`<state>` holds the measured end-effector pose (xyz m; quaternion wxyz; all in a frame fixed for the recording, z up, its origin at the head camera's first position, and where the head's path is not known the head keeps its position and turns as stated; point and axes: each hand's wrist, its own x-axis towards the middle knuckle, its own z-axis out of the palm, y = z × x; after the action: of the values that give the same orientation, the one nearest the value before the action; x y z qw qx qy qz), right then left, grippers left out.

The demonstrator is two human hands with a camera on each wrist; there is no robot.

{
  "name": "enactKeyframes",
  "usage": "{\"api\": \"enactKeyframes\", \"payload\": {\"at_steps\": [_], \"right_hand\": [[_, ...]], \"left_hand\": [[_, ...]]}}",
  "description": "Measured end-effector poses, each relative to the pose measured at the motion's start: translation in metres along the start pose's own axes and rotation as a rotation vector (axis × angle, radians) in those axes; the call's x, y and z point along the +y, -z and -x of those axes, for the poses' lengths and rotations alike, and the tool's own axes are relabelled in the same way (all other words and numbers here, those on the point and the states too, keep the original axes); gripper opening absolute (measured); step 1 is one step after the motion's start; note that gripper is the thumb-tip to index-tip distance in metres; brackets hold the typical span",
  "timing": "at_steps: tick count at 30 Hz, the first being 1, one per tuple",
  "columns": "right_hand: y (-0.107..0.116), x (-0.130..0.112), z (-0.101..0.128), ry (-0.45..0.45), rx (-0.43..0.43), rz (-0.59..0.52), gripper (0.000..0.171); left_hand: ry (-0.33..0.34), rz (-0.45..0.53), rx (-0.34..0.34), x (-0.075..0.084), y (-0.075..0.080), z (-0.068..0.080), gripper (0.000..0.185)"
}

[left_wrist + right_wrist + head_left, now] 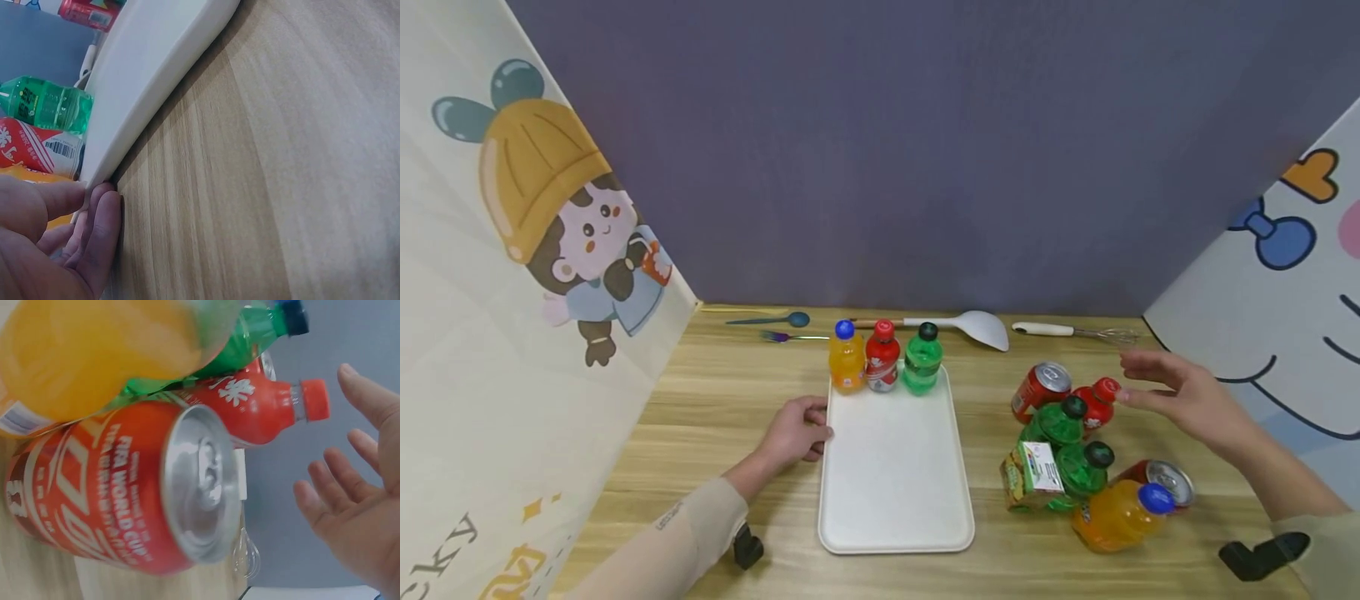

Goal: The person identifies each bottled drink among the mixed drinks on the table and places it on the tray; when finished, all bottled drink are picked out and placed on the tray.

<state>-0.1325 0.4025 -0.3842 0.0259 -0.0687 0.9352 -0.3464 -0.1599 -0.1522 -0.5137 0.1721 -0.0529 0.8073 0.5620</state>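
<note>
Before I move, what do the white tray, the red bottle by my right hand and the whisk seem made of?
White tray: probably plastic, smooth, matte, with a rounded rim. Red bottle: likely plastic under a smooth printed sleeve; its bare neck looks translucent. Whisk: thin, silvery wires suggest metal; pale handle possibly plastic.

Along back | 1 blue spoon (797, 319) | 1 fork (778, 337) | 1 white spatula (981, 328) | 1 whisk (1062, 330)

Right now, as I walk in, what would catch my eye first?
Probably the white tray near the center, with three bright bottles standing at its far end. Then the huddle of drinks to its right, and the big yellow-hatted cartoon figure on the left wall.
</note>
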Motion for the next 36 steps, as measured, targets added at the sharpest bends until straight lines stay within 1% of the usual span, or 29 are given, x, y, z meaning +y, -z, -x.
{"api": "enactKeyframes", "payload": {"at_steps": [4, 10, 16, 21, 29, 36], "right_hand": [[-0.003, 0.007, 0.001, 0.018, -0.021, -0.014, 0.060], [-0.010, 0.012, 0.002, -0.007, -0.074, -0.019, 0.061], [-0.019, 0.015, 0.000, 0.009, -0.100, -0.061, 0.061], [-0.026, 0.014, -0.002, -0.017, -0.114, -0.081, 0.059], [-0.032, 0.011, -0.003, -0.048, -0.120, -0.062, 0.059], [-0.035, 0.013, -0.003, -0.071, -0.106, -0.042, 0.054]], "left_hand": [[-0.001, -0.010, 0.004, 0.000, 0.001, 0.000, 0.058], [0.005, -0.011, 0.001, 0.000, 0.001, 0.001, 0.059], [0.004, -0.005, 0.005, 0.000, 0.001, 0.002, 0.060], [0.007, 0.003, 0.008, -0.002, 0.000, 0.002, 0.059], [-0.001, 0.008, 0.008, -0.003, 0.000, 0.002, 0.059], [-0.004, 0.001, 0.007, -0.001, 0.000, 0.001, 0.059]]}}
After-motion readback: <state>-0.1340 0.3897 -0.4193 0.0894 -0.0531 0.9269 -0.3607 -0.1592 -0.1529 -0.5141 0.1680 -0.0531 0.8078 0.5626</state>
